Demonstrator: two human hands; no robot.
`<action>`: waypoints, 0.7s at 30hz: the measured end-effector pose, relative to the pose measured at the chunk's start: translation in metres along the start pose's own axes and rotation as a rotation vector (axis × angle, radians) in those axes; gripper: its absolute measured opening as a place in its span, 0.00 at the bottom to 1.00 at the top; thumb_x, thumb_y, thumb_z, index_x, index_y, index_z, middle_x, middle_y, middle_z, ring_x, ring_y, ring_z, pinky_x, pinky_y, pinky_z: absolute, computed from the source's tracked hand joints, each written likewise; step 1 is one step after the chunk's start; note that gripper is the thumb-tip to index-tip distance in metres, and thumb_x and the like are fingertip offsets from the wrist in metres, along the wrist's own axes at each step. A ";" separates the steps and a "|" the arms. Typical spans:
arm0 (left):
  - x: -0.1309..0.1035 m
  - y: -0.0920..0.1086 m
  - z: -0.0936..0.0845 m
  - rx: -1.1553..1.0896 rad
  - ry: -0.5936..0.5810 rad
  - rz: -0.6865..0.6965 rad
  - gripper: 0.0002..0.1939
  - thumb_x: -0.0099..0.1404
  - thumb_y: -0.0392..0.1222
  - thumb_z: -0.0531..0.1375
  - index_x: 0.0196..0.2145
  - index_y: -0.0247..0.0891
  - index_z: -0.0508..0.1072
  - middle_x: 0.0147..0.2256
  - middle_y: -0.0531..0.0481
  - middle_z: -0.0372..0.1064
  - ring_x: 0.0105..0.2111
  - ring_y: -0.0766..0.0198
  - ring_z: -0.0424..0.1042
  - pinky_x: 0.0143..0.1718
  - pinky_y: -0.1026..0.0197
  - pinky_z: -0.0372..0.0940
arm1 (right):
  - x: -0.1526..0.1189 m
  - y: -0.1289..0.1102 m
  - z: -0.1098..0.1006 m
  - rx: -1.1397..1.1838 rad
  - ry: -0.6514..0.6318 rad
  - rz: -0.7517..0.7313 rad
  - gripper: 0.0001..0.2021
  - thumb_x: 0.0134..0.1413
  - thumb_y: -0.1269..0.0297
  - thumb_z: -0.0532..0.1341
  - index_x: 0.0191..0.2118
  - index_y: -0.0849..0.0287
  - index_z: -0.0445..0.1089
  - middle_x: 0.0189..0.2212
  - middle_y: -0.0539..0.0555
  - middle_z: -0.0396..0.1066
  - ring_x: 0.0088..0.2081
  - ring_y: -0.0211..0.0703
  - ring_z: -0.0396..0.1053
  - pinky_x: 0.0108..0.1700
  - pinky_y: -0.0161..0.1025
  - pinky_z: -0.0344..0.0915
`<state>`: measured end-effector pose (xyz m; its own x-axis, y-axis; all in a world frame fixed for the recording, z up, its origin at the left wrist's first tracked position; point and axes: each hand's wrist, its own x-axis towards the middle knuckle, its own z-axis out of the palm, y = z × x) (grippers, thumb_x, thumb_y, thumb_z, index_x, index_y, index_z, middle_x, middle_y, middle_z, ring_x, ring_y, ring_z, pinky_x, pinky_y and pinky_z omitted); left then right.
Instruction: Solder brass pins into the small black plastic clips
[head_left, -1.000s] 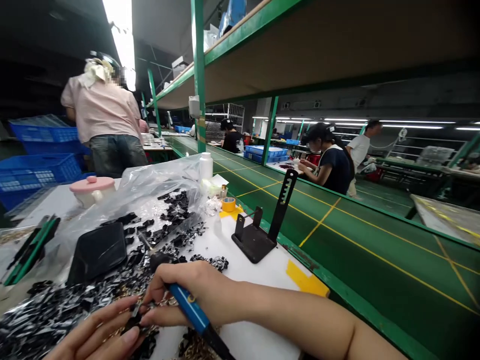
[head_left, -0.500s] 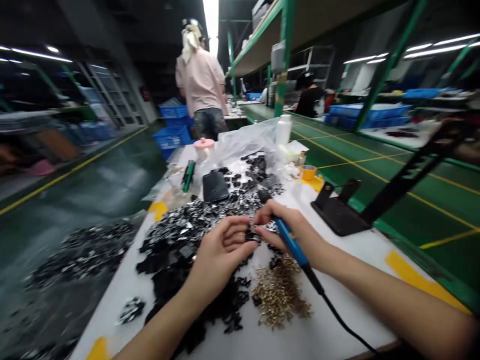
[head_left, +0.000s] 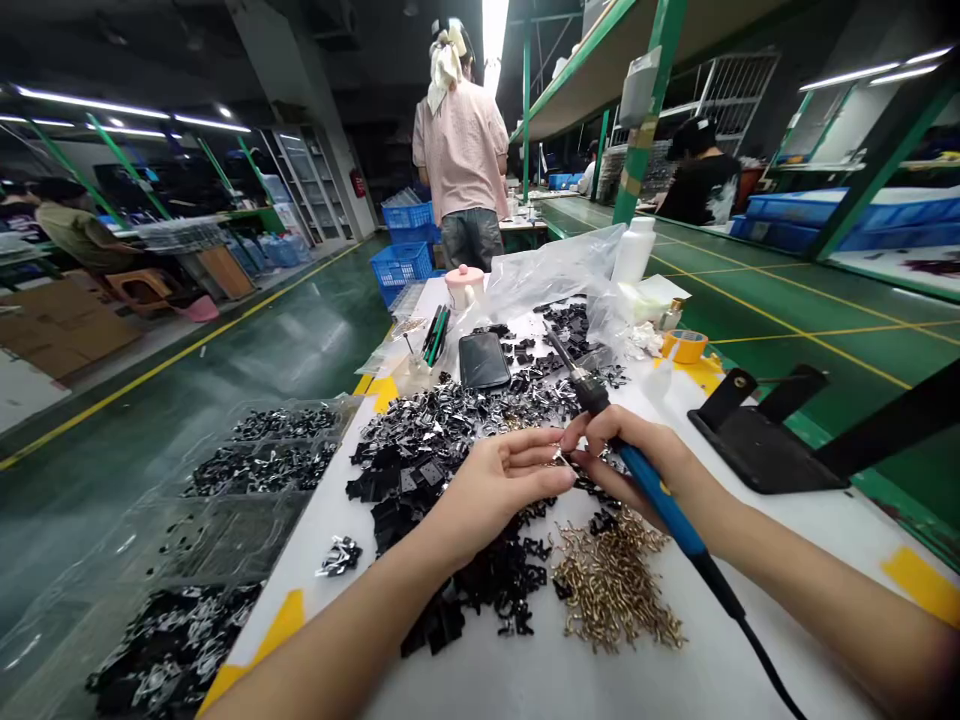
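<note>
My left hand [head_left: 499, 490] is closed in a pinch on a small silvery metal part [head_left: 561, 456], partly hidden by the fingers. My right hand [head_left: 645, 460] holds a soldering iron [head_left: 664, 505] with a blue handle, its metal tip pointing up and away over the table. The right fingertips meet the left ones at the small part. Beneath and beyond my hands spreads a heap of small black and silver metal parts [head_left: 420, 430]. Nearer me, below the right hand, lies a pile of little bent gold-coloured pins [head_left: 615, 590].
A black phone [head_left: 484, 360] lies among the parts. Behind are a pink-lidded mug [head_left: 465, 285], a white bottle [head_left: 634, 250] and orange tape [head_left: 684, 346]. A black metal stand [head_left: 772, 440] is at right, divided plastic trays [head_left: 247, 510] at left. A person [head_left: 463, 150] stands ahead.
The view has swung left and grown sharper, so the table and hands appear further right. Both hands keep their hold, fingertips still together.
</note>
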<state>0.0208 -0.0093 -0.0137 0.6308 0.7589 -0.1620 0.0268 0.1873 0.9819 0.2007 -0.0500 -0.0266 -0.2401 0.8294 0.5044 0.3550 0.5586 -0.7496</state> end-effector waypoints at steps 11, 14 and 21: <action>0.001 0.000 0.000 -0.020 0.033 0.082 0.22 0.53 0.40 0.65 0.47 0.37 0.70 0.45 0.43 0.71 0.47 0.56 0.69 0.52 0.51 0.61 | 0.004 -0.014 -0.005 -0.044 -0.006 0.020 0.08 0.54 0.74 0.55 0.30 0.54 0.55 0.37 0.55 0.69 0.41 0.42 0.67 0.47 0.46 0.63; 0.002 -0.001 -0.002 0.006 0.050 0.084 0.22 0.54 0.41 0.64 0.47 0.37 0.70 0.45 0.42 0.71 0.47 0.55 0.69 0.51 0.50 0.61 | 0.004 -0.014 -0.005 -0.041 -0.001 0.026 0.08 0.55 0.72 0.54 0.30 0.54 0.54 0.38 0.55 0.70 0.44 0.44 0.67 0.47 0.47 0.63; 0.001 -0.001 -0.001 0.006 0.107 0.101 0.23 0.54 0.42 0.65 0.48 0.37 0.69 0.41 0.44 0.72 0.42 0.58 0.71 0.47 0.54 0.65 | 0.004 -0.009 -0.003 -0.069 0.082 0.021 0.08 0.54 0.71 0.55 0.30 0.54 0.53 0.33 0.52 0.67 0.39 0.41 0.68 0.42 0.41 0.65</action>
<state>0.0209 -0.0081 -0.0151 0.5445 0.8357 -0.0718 -0.0274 0.1032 0.9943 0.1994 -0.0518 -0.0170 -0.1578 0.8369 0.5242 0.4213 0.5371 -0.7307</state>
